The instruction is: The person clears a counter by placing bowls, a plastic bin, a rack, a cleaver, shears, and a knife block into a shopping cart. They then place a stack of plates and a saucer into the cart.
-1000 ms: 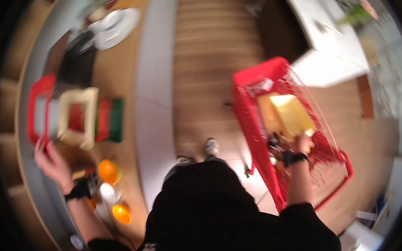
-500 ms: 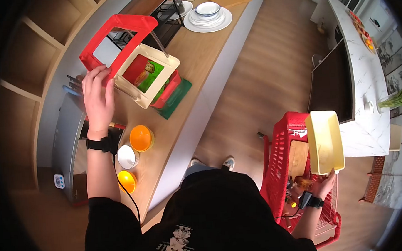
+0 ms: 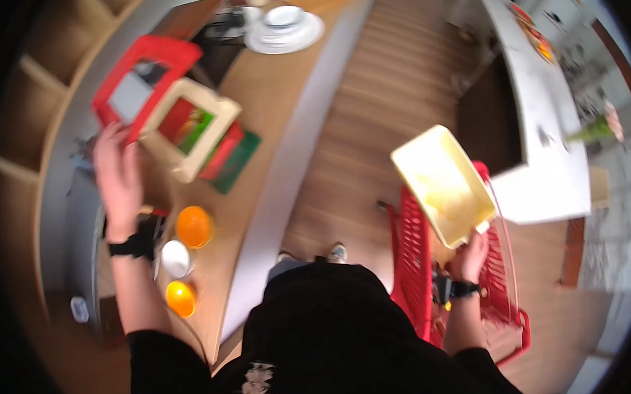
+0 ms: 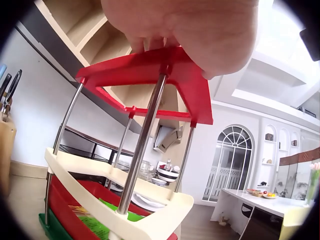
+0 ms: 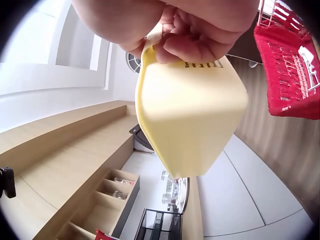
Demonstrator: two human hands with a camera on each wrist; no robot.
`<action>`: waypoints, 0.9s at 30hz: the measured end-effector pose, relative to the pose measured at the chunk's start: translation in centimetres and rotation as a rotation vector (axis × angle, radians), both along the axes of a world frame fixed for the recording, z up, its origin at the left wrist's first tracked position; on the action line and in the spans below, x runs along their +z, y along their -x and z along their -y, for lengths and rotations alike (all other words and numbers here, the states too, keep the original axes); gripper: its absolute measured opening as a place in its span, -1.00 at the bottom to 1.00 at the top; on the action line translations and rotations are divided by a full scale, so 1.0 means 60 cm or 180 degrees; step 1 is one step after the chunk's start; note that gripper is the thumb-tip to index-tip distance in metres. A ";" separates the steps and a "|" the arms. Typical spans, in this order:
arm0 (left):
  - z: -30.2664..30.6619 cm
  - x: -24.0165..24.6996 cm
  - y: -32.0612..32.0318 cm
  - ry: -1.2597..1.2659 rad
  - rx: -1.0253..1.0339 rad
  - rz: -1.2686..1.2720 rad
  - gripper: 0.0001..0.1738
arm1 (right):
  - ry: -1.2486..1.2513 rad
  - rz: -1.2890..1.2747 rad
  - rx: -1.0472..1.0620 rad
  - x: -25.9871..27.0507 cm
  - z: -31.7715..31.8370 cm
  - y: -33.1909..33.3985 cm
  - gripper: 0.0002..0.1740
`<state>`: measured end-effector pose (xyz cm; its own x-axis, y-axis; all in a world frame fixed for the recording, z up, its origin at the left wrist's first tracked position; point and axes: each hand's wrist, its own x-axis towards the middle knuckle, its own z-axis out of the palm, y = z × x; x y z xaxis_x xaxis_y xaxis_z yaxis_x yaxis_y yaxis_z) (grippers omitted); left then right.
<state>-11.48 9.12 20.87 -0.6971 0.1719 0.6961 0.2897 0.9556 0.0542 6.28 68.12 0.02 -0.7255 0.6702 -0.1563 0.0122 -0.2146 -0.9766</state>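
The right hand [image 3: 470, 257] pinches the near rim of a pale yellow bin [image 3: 445, 183], holding it above the red cart; the right wrist view shows thumb and fingers curled over the rim of the bin [image 5: 192, 110]. On the counter stands a tiered rack with a red top frame [image 3: 145, 70], a cream frame [image 3: 190, 125] and metal posts. The left hand [image 3: 117, 180] is at the near corner of the red top; in the left wrist view its fingers reach over the red frame [image 4: 125, 67]. A red bin and a green base [image 3: 237, 165] sit lower in the rack.
Orange bowls [image 3: 194, 227] and a white cup [image 3: 176, 258] stand on the counter near the rack, with stacked white plates [image 3: 284, 32] farther along. The red cart [image 3: 410, 263] is at the right, beside a white island [image 3: 543, 188]. Knives stand at the left in the left wrist view.
The yellow bin has risen out of the cart and moved left, now tilted above it in the right hand. The left hand remains at the rack's red top while the head view has shifted.
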 end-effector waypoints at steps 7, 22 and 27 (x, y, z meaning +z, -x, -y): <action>0.064 -0.041 0.025 -0.0339 -0.0265 0.0127 -0.66 | -0.0204 -0.0288 0.0214 -0.008 0.005 -0.021 -0.73; 0.088 -0.070 0.042 -0.0680 -0.0072 0.0037 -0.57 | 0.0271 0.1228 -0.2134 -0.136 -0.133 -0.200 -0.77; 0.131 -0.079 0.058 -0.0393 -0.0152 -0.0093 -0.55 | 0.0228 0.1566 -0.2363 -0.211 -0.169 -0.251 -0.70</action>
<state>-14.98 1.23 16.10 -0.6693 0.1162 0.7339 0.3379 0.9272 0.1614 21.34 78.25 -12.62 0.0517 0.9172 -0.3950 0.2601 -0.3943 -0.8814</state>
